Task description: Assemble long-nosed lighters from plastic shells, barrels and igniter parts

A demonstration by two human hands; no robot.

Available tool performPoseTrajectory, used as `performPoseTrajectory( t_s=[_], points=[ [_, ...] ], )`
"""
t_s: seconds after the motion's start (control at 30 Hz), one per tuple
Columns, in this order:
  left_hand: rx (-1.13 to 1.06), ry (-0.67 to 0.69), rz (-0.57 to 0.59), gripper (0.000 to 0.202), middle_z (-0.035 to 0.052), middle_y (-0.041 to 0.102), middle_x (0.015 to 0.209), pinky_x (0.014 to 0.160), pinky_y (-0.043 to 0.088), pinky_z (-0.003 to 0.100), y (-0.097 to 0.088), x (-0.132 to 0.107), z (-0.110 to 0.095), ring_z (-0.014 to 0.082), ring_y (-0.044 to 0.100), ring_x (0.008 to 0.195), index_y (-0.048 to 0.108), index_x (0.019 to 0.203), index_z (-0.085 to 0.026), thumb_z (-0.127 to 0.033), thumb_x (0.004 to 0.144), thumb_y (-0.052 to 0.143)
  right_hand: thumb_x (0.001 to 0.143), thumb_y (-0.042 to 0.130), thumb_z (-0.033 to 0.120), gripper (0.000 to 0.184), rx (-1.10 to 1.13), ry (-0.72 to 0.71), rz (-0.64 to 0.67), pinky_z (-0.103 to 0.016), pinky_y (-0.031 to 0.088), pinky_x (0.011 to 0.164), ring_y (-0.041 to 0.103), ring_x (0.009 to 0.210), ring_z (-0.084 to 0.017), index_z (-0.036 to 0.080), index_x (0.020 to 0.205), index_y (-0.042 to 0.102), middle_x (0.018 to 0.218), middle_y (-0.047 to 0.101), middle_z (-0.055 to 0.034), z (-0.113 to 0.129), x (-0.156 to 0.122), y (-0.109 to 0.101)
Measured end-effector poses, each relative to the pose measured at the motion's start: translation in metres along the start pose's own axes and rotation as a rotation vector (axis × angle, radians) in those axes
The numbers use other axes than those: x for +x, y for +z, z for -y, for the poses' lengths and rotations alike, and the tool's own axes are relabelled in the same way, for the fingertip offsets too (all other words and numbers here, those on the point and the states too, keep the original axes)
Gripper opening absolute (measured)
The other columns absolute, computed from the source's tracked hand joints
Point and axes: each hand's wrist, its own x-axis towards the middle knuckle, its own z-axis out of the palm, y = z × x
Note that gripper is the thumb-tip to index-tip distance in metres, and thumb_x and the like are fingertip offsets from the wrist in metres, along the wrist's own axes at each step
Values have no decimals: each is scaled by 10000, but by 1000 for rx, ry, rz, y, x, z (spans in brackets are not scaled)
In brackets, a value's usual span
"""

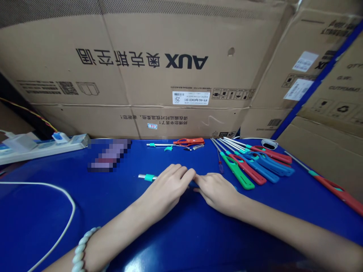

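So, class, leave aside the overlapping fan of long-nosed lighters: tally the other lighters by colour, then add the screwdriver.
Red lighters: 2 (right-edge lighter; back lighter, loose parts beside it)
Blue lighter, partly hidden by left hand and right hand: 1
Red-handled screwdriver: 1
Total: 4

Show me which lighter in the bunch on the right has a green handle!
The leftmost lighter there, just past the right hand. Its handle is green; those fanned beside it are red lighters and blue lighters.
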Motion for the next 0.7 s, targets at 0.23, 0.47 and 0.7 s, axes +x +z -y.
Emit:
performPoseTrajectory(
  t_s=[0.23,0.47,0.7],
  points=[
    [-26,-68,100,266,59,606,1046,833,409,376,-14,2,18,242,528,974,534,1051,-192,-243,823,661,942,468,223,138,-19,46,42,-289,373,627,662,784,-243,152,1048,522,901,687,-103,-3,-1,-6],
    [43,-222,174,256,55,640,1082,856,397,363,-27,-17,67,246,571,1007,618,1067,-211,-310,832,639,943,482,241,81,-29,109,39,-274,287,547,664,742,-231,167,964,506,830,683,-71,-17,0,-10],
    [55,-228,149,179,47,681,986,803,396,336,-24,-20,76,233,616,913,620,1010,-215,-322,896,534,938,492,237,70,-37,102,9,-280,241,524,656,700,-232,167,934,496,789,673,-67,-21,0,-10]
  ],
)
